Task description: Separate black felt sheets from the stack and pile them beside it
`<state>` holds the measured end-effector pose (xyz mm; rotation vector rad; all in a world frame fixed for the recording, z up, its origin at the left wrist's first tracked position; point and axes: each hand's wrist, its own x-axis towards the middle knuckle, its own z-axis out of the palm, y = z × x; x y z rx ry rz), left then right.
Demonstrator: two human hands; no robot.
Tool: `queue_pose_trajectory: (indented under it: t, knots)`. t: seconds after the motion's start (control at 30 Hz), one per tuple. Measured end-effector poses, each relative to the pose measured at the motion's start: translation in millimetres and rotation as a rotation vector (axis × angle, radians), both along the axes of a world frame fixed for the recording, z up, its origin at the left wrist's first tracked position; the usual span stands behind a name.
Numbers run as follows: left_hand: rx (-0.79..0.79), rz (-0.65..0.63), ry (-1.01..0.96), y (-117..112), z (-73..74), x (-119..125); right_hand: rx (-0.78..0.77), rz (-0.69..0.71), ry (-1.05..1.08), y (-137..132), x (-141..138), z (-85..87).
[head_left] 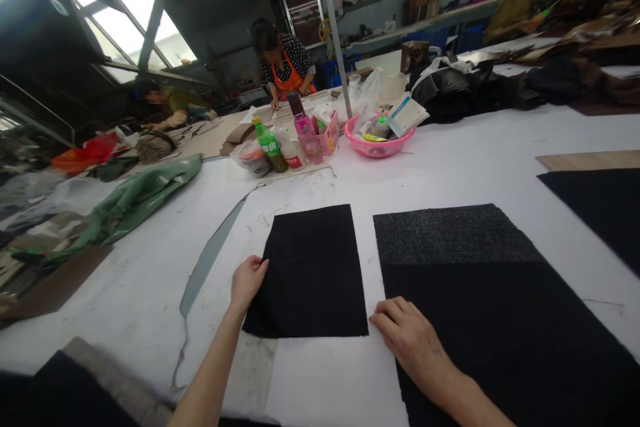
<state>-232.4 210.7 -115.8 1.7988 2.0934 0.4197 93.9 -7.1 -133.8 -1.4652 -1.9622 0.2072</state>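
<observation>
A small black fabric piece (314,273) lies on the white table in front of me. My left hand (249,282) is closed on its left edge, pinching it between thumb and fingers. My right hand (407,333) rests over the left edge of a larger black fabric panel (490,327). Its fingers are loosely stretched out, the tips in the gap just right of the small piece's lower corner. A speckled dark grey band (455,237) covers the panel's far end.
Another black panel (600,203) lies at right. Farther back stand a green bottle (269,143) and a pink basin (380,145) beside a metal pole (334,27). Green plastic sheeting (140,200) lies at left. Several people work beyond, one in an orange apron (290,70).
</observation>
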Motion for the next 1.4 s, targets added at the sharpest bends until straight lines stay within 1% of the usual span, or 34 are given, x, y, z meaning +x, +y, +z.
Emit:
queue_pose_trajectory:
  t: [0.1,0.23,0.37,0.43,0.53,0.67,0.8,0.93,1.0,1.07,1.17,1.23,1.3,1.4]
  knots:
    - [-0.01,-0.008,0.042,0,-1.7,0,-0.028,0.009,-0.03,-1,2,2.6]
    - [-0.018,-0.02,0.072,0,-5.0,-1,-0.03,0.021,-0.069,-3,4,4.0]
    - [-0.019,-0.029,0.118,0,-4.6,0,0.049,0.033,-0.113,-5,4,2.4]
    - [-0.014,-0.028,0.159,-2,-1.6,3,0.089,0.089,-0.142,-5,4,0.8]
    - [-0.006,-0.007,0.248,-6,6.0,10,0.08,0.176,-0.168,-3,3,-2.6]
    - [0.002,0.004,0.406,-16,18.0,22,0.057,0.183,-0.187,0,1,-6.5]
    - [0.081,-0.072,0.534,-26,27.5,34,0.053,0.183,-0.181,0,1,-8.5]
    - [0.195,-0.165,0.577,-33,31.2,43,0.086,0.181,-0.151,0,0,-13.6]
    - [0.244,-0.247,0.545,-35,28.9,49,0.124,0.181,-0.144,1,-1,-16.8]
    - [0.278,-0.369,0.482,-37,22.9,57,0.155,0.184,-0.155,2,-2,-19.0]
    - [0.292,-0.566,0.398,-41,8.9,69,0.221,0.16,-0.16,5,-2,-18.2]
    - [0.286,-0.657,0.367,-44,-1.0,75,0.27,0.131,-0.156,6,-1,-14.6]
    - [0.279,-0.7,0.35,-45,-8.9,78,0.291,0.103,-0.161,8,1,-8.7]
    - [0.274,-0.714,0.34,-45,-15.3,78,0.269,0.056,-0.174,17,4,0.5]
